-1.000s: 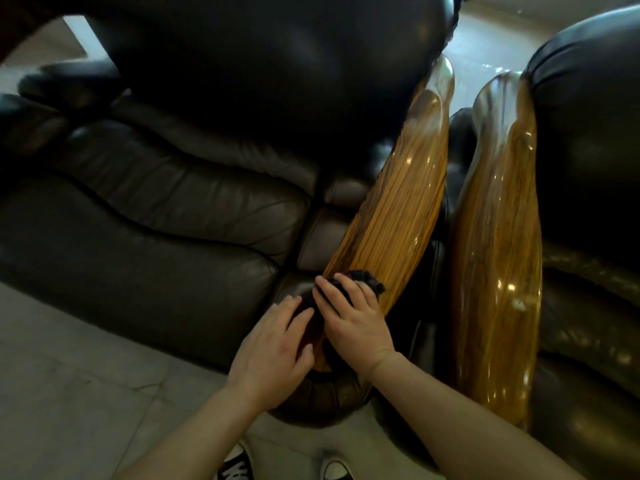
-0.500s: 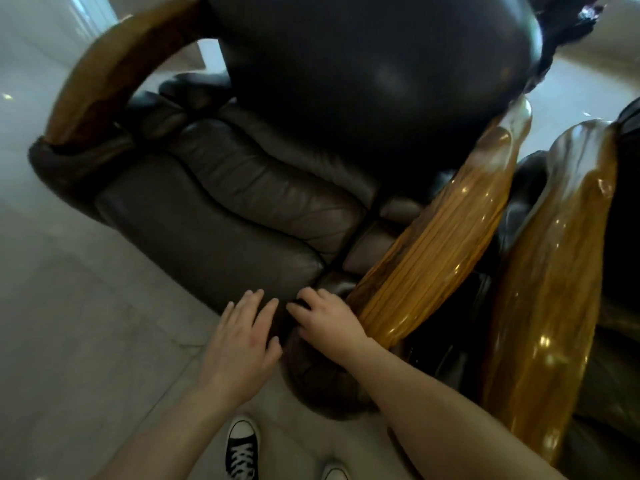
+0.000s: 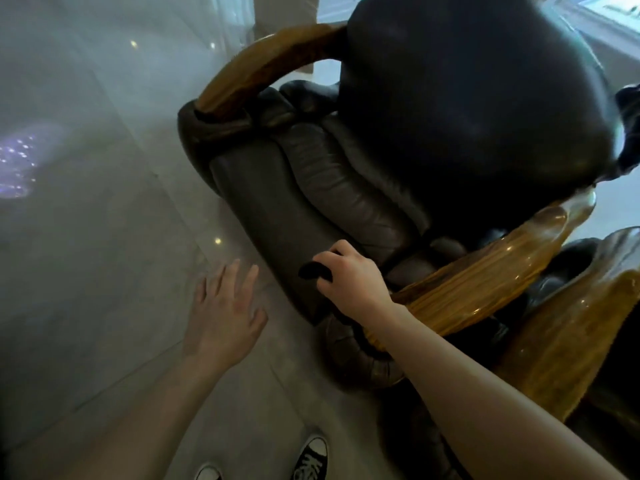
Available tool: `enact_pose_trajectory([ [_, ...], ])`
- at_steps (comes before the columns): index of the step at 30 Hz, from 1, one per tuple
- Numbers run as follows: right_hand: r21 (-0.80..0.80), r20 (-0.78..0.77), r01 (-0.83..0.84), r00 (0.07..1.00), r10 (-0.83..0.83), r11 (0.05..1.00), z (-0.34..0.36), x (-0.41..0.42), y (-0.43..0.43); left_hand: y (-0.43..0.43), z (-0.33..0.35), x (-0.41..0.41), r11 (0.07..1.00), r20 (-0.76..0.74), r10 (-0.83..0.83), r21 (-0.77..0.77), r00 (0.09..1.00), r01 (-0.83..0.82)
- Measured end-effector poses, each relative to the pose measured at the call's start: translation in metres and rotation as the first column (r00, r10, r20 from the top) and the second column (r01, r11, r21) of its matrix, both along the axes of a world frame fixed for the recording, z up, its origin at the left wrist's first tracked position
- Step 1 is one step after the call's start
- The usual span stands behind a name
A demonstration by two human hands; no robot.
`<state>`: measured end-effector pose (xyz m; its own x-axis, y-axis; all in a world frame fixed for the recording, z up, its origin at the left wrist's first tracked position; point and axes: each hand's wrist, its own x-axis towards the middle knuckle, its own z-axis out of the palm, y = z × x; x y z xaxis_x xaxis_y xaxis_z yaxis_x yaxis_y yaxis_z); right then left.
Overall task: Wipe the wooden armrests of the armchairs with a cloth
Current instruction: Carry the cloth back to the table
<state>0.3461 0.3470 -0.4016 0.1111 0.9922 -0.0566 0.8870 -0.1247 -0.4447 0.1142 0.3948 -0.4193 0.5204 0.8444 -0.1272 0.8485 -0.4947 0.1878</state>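
Note:
A dark leather armchair (image 3: 311,202) fills the middle of the view. Its near wooden armrest (image 3: 485,271) is glossy and golden-brown, running from lower centre up to the right. The far armrest (image 3: 263,67) curves along the chair's other side. My right hand (image 3: 349,275) is closed around a small black cloth (image 3: 311,270), held over the seat's front edge, just left of the near armrest's front end. My left hand (image 3: 225,313) hovers over the floor with fingers spread, holding nothing. A second chair's wooden armrest (image 3: 571,327) stands at the right.
Pale glossy floor tiles (image 3: 104,220) stretch to the left and front of the chair. My two black-and-white sneakers (image 3: 311,459) show at the bottom edge. The second armchair (image 3: 616,375) sits close against the first on the right.
My view has swung left, bringing the far armrest and more floor into sight. My right hand with the cloth left the near armrest's front end and moved over the seat. My left hand pulled away leftward.

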Motion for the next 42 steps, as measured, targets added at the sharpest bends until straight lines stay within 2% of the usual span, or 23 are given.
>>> enact_pose_trajectory([
  [4, -0.031, 0.015, -0.05, 0.999, 0.05, 0.998, 0.031, -0.046, 0.002, -0.013, 0.022, -0.05, 0.994, 0.039, 0.11, -0.005, 0.993, -0.11],
  [10, -0.073, 0.05, -0.138, 0.989, 0.141, 0.988, 0.074, -0.143, 0.0, -0.042, 0.051, -0.132, 0.981, 0.091, 0.192, -0.006, 0.977, -0.192],
  [16, -0.067, 0.027, -0.263, 0.964, 0.265, 0.963, 0.106, -0.268, 0.002, -0.067, 0.075, -0.263, 0.921, 0.084, 0.386, 0.007, 0.918, -0.388],
  [20, -0.063, 0.033, -0.379, 0.924, 0.381, 0.923, 0.123, -0.363, 0.009, -0.098, 0.085, -0.359, 0.87, 0.026, 0.493, -0.005, 0.87, -0.493],
  [30, -0.12, 0.038, -0.681, 0.724, 0.689, 0.722, 0.141, -0.549, 0.029, -0.167, 0.118, -0.498, 0.655, 0.042, 0.755, 0.005, 0.655, -0.756],
  [42, -0.129, -0.004, -0.884, 0.454, 0.891, 0.45, 0.113, -0.668, 0.053, -0.198, 0.093, -0.557, 0.403, -0.049, 0.914, -0.006, 0.403, -0.915],
])
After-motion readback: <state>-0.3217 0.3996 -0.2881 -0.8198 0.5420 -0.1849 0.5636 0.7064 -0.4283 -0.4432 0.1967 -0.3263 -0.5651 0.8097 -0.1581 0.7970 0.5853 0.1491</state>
